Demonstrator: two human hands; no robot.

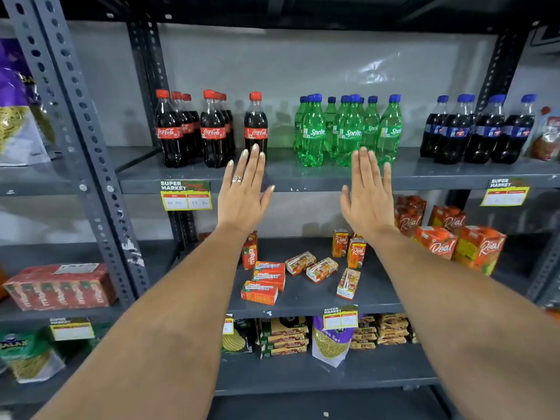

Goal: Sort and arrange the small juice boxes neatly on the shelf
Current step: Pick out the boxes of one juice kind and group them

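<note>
Several small juice boxes lie scattered on the middle grey shelf (303, 301): a stack of orange ones (264, 283) lying flat at the left, loose ones (321, 269) in the centre, one (348, 283) lying on end. Two small Real boxes (356, 253) stand upright behind them, and a Maaza box (250, 254) stands at the left. My left hand (244, 195) and my right hand (368, 195) are raised flat, palms forward, fingers extended, in front of the upper shelf's edge. Neither touches a box.
The upper shelf (303, 177) carries Coca-Cola bottles (212, 131), Sprite bottles (348, 131) and dark cola bottles (478, 131). Large Real cartons (454, 241) stand at the right of the middle shelf. Snack packets (330, 341) fill the shelf below. A red carton (60, 286) sits on the left rack.
</note>
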